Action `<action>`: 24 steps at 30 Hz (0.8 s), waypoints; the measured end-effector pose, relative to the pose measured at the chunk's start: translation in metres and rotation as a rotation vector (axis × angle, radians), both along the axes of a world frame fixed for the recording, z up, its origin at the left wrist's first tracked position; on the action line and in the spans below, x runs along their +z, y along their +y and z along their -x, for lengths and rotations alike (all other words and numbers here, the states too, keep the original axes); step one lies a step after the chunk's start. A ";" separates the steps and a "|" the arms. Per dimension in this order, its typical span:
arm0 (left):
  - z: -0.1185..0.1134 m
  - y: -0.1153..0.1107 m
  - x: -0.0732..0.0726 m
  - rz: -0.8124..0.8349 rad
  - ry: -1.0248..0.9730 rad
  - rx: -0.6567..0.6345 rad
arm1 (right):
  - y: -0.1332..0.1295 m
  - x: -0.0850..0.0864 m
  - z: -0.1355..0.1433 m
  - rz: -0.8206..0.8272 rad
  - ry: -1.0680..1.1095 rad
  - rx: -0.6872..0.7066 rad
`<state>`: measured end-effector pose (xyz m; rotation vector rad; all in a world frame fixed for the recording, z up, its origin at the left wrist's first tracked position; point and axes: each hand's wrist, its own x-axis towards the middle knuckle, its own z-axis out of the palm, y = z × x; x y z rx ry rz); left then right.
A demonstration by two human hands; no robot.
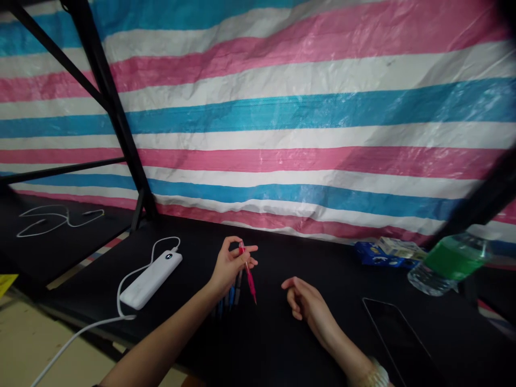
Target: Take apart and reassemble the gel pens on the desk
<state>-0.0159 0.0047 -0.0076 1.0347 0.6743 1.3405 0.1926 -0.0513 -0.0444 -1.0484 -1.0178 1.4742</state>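
My left hand pinches a red pen near its upper end, between thumb and fingers. The pen tilts, its tip pointing down toward the black tabletop; whether the tip touches is hard to tell. Beneath that wrist, several other pens lie side by side, among them a blue pen and a grey pen, partly covered by the hand and forearm. My right hand hovers over the table to the right of the red pen, holding nothing, with its fingers loosely bent and apart.
A white power bank with a white cable lies at left. Rightward are a phone, a blue box and a bottle with a green label. Behind hangs a striped plastic sheet, beside a black metal post.
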 end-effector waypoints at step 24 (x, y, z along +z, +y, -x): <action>-0.007 0.021 -0.018 -0.226 1.341 0.203 | 0.010 -0.005 -0.009 0.036 0.073 0.008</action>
